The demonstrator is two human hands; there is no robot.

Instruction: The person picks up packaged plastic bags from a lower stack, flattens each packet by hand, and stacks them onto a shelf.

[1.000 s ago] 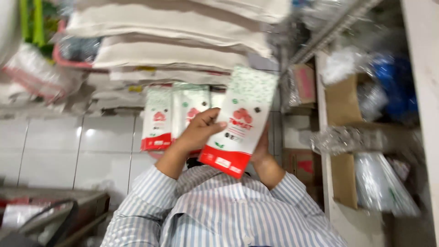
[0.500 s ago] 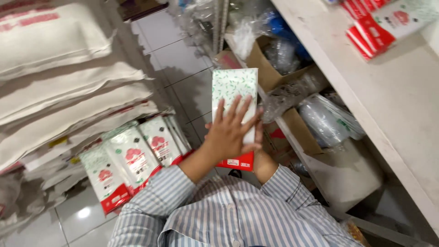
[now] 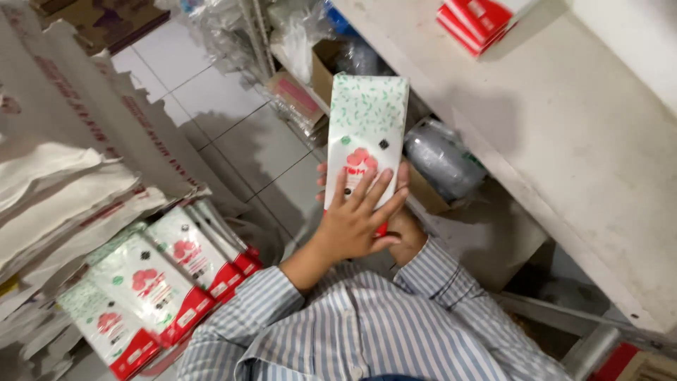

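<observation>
I hold a tall white packet point(image 3: 367, 120) with green specks, a red flower mark and a red bottom edge, upright in front of my chest. My left hand point(image 3: 356, 222) lies flat on its lower front with the fingers spread. My right hand point(image 3: 405, 236) grips the packet's bottom from behind and is mostly hidden. Both sleeves are blue-and-white striped. The packet's top is beside the front edge of a white shelf point(image 3: 564, 141).
Red-and-white packets point(image 3: 479, 17) lie on the shelf's far end. Several matching packets point(image 3: 155, 275) stand in a row on the floor at lower left, beside stacked pale sacks point(image 3: 63, 176). Cardboard boxes and plastic-wrapped bundles point(image 3: 441, 155) sit under the shelf. The floor has grey tiles point(image 3: 233, 127).
The view has swung from the stacked sacks toward the white shelf. The packet stays in both hands and now stands upright close to the shelf edge; my left hand lies flatter on its front.
</observation>
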